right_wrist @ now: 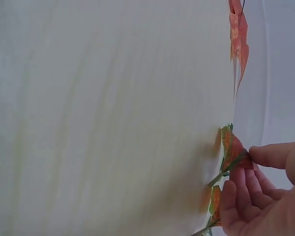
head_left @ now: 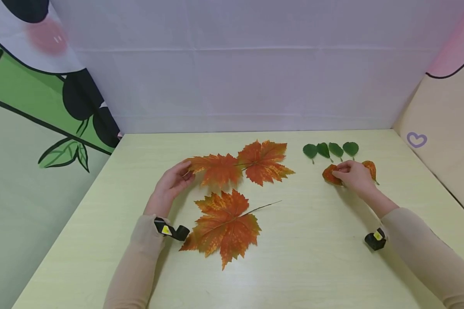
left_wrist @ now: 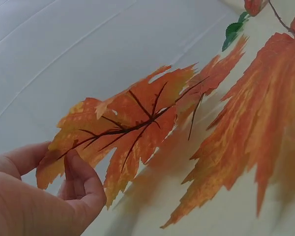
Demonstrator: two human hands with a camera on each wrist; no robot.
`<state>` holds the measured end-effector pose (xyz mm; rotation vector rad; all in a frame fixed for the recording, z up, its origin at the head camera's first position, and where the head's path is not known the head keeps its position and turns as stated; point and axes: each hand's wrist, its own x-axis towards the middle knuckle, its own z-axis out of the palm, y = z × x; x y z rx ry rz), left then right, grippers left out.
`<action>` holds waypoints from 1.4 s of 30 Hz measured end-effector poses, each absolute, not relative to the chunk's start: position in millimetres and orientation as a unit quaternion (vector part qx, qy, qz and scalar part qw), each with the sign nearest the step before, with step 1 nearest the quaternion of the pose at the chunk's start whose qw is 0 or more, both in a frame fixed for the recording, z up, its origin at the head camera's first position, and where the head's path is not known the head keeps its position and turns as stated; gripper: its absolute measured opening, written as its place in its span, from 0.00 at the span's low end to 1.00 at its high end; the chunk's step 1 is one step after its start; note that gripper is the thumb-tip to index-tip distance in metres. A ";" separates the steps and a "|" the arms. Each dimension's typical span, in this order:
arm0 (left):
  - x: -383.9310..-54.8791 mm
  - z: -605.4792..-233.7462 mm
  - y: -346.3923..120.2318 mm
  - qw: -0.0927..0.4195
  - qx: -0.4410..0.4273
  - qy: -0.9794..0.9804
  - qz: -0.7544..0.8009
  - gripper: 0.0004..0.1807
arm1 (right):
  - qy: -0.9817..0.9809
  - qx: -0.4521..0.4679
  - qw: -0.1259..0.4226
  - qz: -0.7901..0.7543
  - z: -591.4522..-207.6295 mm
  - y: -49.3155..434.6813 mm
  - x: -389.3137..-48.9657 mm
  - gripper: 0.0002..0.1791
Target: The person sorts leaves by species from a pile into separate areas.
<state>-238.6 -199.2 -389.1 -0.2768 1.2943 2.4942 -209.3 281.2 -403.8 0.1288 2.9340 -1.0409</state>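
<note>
While the table (head_left: 305, 257) reads as a clock face with twelve at its far edge, a beige left sleeve (head_left: 133, 266) comes in at about eight and a beige right sleeve (head_left: 421, 249) at about four, each with a small black device at the wrist. A near maple leaf (head_left: 226, 225), orange and toothed, lies at about eight, its thin stem pointing towards two.

Between nine and ten is the left hand (head_left: 174, 182), pinching the edge of a raised maple leaf (head_left: 218, 168) between thumb and fingers. That leaf is between ten and eleven, lifted over its own shadow; the left wrist view shows dark veins along it.

Between two and three, the right hand (head_left: 353, 177) grips a small orange leaf (head_left: 331, 175) with thumb and fingertips; whether that leaf touches the table I cannot tell. A second small orange leaf (head_left: 370, 168) sits just beside this hand, towards its two, its stem pointing towards five.

Just past twelve is a far maple leaf (head_left: 264, 161), close to the raised one; whether they touch I cannot tell. Farther back, around two, four green leaves (head_left: 335, 149) form a row, stems towards the near side. A pale lilac cloth (head_left: 236, 81) hangs behind the table.
</note>
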 end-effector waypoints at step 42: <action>-241.3 -392.6 -183.9 0.096 -0.179 0.554 0.807 0.42 | 0.954 -0.038 0.070 -0.289 -403.6 178.0 -264.6 0.24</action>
